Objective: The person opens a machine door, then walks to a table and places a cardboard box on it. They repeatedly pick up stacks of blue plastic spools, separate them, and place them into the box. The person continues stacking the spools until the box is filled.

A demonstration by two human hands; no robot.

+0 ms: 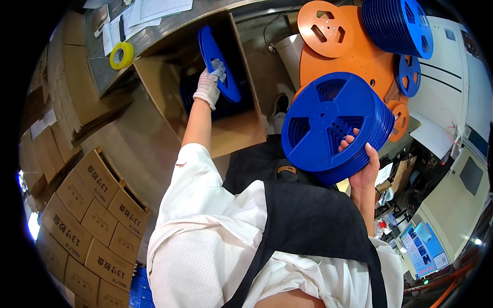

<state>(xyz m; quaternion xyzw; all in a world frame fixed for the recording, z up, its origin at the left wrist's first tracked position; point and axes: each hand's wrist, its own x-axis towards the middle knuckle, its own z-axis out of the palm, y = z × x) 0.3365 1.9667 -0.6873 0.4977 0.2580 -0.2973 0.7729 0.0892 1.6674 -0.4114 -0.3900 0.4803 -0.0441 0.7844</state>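
My left hand (209,87), in a pale striped glove, grips a blue plastic reel (209,45) through its opening. That reel is tilted on edge inside an open cardboard box (239,134). Below it in the box, more dark blue reels (191,95) lie partly in shadow. On the right, my bare right hand (365,167) holds a thick stack of blue reels (321,120) against my front. Its fingertips come through a window in the top reel, and the thumb rests at the stack's edge.
An orange round table (316,66) carries an orange reel (321,28) and another blue stack (393,25). Yellow tape (122,55) and papers lie on the grey bench (97,66). Stacked cartons (92,220) stand at lower left; a pale machine cabinet (441,77) is at right.
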